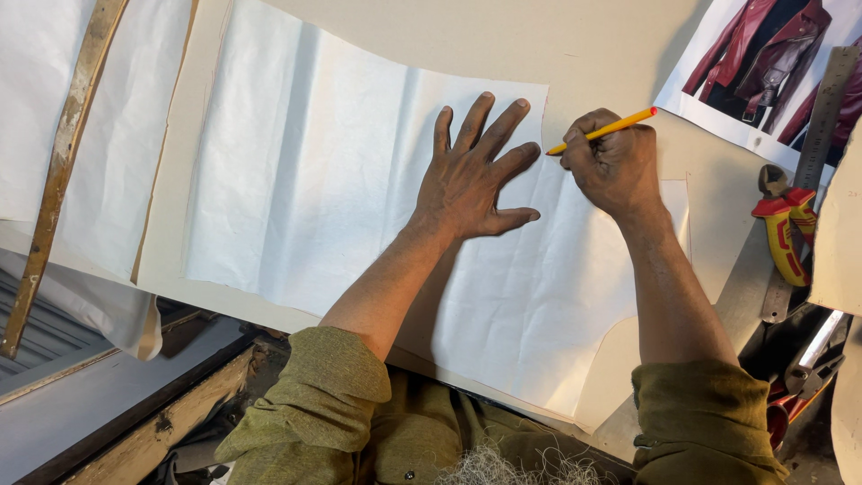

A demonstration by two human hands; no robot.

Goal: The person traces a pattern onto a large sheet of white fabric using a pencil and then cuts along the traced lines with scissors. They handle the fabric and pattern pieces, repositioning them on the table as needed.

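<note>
Hands (pixel 539 171) on white sheet (pixel 305 180) — right gripping orange pencil (pixel 603 131), left flat

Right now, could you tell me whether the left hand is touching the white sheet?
Touching. The head view shows the left hand pressed flat, fingers spread, on the white sheet, with no gap visible beneath the palm.
</note>
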